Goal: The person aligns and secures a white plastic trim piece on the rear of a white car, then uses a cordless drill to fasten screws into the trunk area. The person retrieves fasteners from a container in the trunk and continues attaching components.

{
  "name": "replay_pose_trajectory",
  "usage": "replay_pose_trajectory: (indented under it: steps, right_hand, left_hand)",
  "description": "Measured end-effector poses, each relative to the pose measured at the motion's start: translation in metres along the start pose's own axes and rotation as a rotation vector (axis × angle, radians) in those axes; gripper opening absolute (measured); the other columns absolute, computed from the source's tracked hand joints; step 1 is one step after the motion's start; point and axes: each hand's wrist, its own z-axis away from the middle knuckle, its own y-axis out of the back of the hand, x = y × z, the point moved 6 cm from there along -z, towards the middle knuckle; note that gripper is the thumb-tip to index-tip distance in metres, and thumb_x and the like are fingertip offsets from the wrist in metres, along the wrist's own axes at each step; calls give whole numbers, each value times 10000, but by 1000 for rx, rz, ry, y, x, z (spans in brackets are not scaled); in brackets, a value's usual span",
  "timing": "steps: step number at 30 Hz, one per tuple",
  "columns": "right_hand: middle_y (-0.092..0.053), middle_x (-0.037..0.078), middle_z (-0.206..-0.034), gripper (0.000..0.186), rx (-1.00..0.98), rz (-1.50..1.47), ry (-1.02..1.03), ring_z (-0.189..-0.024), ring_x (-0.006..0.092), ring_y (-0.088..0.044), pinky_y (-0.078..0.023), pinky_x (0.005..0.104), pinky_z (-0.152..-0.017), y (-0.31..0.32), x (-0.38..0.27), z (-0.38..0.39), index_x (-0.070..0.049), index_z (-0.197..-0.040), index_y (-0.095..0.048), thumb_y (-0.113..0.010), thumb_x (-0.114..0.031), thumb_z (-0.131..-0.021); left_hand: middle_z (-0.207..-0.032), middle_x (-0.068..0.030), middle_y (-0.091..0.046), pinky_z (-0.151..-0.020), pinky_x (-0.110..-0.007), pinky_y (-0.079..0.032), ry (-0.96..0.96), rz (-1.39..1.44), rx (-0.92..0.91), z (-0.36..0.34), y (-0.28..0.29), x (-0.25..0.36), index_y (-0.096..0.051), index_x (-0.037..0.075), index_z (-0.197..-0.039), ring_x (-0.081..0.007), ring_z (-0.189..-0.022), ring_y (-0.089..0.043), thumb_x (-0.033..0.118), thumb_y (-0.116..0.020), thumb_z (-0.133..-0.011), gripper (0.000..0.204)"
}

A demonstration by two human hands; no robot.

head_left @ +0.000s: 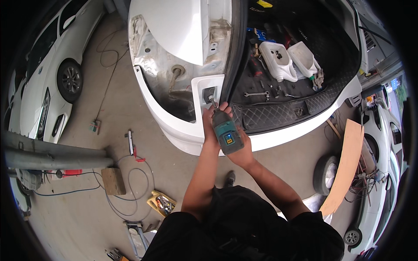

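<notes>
I hold a teal and black cordless impact driver (224, 128) in front of the white car's open rear. My right hand (244, 152) grips it from the right, its fingers mostly hidden under the tool. Along the other side lies my left hand (210, 128), its fingertips showing around the driver's nose. The bit end reaches to a dark square recess (209, 93) in the white body panel (198, 89) at the trunk corner. Whether the tip touches a fastener there is too small to tell.
In the trunk, two cut white jugs (278, 63) and a wrench (257, 94) lie among loose tools. Hoses (130, 185) and a yellow cut container of tools (161, 203) are on the floor at left. A wheel (325, 175) and a cardboard sheet (346, 165) stand at right.
</notes>
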Motion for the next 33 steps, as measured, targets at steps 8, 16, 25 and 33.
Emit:
replay_pose_trajectory:
  steps: [8,16,25,33]
  right_hand:
    - [-602,222,-1121,663,8,20,-36,-992,353,-639,-511,373,-829,-3,-18,-3,52,-1268,-467,-762,-103,-695]
    - [-593,251,-1081,741,-40,184,-48,-904,387,-656,-539,384,-746,2,-20,-6,61,-1294,-442,-797,-142,-677]
    - [-591,268,-1062,781,-36,249,4,-905,399,-649,-546,390,-742,1,-20,-5,67,-1285,-446,-823,-189,-650]
    - [-598,257,-1042,777,-33,194,-14,-900,394,-649,-545,384,-747,2,-18,-7,77,-1278,-446,-822,-191,-653]
  left_hand:
    - [-1282,-158,-561,-981,-482,-451,93,230,-375,-30,14,-11,-451,32,-1320,-318,-1116,-582,516,-376,-978,598]
    - [-1075,-72,-673,-846,-377,-453,111,510,-404,-38,-5,-14,-595,44,-1156,-233,-923,-607,466,-519,-939,480]
    - [-978,-21,-654,-845,-344,-416,121,573,-475,-34,-17,-8,-607,44,-1094,-184,-918,-539,413,-525,-953,404]
    - [-967,-14,-666,-853,-345,-411,107,552,-464,-34,-14,-8,-612,48,-1092,-183,-926,-537,390,-531,-953,378]
